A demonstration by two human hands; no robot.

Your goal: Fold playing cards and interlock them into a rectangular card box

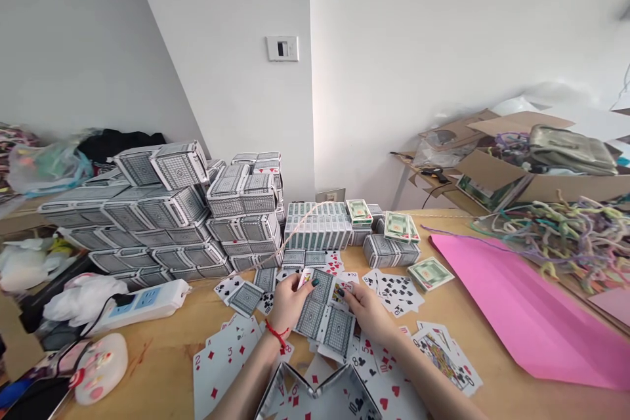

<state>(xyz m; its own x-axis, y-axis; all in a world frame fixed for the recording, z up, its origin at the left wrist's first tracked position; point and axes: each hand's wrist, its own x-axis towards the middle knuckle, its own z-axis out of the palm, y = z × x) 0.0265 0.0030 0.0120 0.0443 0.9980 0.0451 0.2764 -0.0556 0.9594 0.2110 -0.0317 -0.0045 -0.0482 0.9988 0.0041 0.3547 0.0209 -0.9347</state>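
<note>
In the middle of the head view, my left hand [289, 303], with a red string bracelet at the wrist, pinches the left side of a group of grey-backed playing cards [321, 289]. My right hand [371, 314] grips a face card [340, 292] at the right edge of the same group. Whether these cards are joined or only overlap, I cannot tell. Below my hands stands an open folded card structure [315, 400], its walls made of cards. Loose cards [231, 351] lie face up and face down around both hands.
Stacked card-built blocks [147, 210] rise at the left, with more [391, 251] behind my hands. Green card boxes [430, 273] sit right of centre. Pink paper [522, 315], tangled yarn [571, 236], a white power strip [142, 304] and open cardboard boxes [556, 187] surround them.
</note>
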